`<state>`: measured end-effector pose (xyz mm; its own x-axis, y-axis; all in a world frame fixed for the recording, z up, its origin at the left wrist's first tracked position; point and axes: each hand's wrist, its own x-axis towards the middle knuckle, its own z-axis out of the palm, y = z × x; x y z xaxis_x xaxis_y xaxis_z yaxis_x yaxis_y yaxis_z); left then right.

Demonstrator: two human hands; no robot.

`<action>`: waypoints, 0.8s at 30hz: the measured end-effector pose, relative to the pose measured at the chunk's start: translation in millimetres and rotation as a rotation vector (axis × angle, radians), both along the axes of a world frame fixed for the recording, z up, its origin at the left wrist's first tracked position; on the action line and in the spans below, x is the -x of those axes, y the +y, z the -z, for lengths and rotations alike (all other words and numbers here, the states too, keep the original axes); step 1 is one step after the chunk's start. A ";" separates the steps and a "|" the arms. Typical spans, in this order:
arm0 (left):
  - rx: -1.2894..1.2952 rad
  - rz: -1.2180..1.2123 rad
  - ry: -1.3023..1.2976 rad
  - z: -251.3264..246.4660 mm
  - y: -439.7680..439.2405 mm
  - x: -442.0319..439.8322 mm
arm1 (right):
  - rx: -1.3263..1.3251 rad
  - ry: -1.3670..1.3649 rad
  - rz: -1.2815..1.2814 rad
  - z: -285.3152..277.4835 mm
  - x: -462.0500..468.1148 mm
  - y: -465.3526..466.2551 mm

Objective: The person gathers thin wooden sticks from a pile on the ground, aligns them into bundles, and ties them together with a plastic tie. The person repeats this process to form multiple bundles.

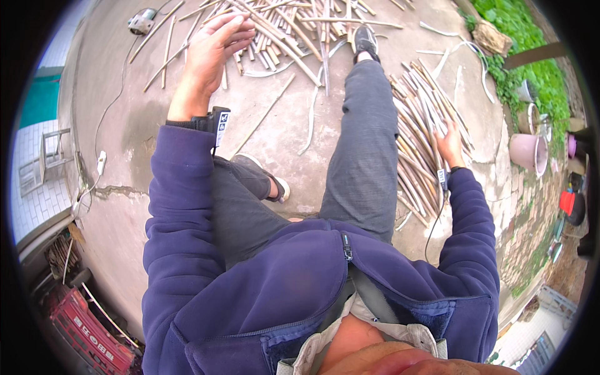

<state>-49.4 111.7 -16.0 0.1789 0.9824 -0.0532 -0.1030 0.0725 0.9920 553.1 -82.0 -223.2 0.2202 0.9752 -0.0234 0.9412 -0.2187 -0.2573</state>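
Observation:
My left hand (218,42) is raised at the upper left, in front of a loose heap of cut wooden sticks (290,33). Its fingers are spread a little, and I see nothing gripped in it. My right hand (450,143) rests on a second pile of long thin sticks (417,136), beside my outstretched leg. Those sticks lie roughly side by side. Whether its fingers close around a stick is hidden. A single thin stick (265,115) lies on the concrete between my feet.
Pale strips (309,124) are strewn over the concrete floor (187,281). A corded power tool (142,21) lies at the upper left, its cable running towards a white socket block (101,162). Right are a stone (492,37), a pink bucket (527,152) and green plants (508,23). A red vehicle part (91,335) stands lower left.

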 end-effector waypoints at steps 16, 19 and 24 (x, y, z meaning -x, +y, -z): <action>0.190 -0.038 0.016 21.5 -6.7 35.8 | 0.327 0.147 -0.293 2.2 315.1 372.0; 0.206 -0.100 0.045 26.2 -6.1 61.1 | 0.291 0.078 -0.313 64.1 316.1 389.8; 0.268 -0.163 0.047 30.0 0.5 81.4 | 0.441 0.214 -0.084 159.0 309.6 411.8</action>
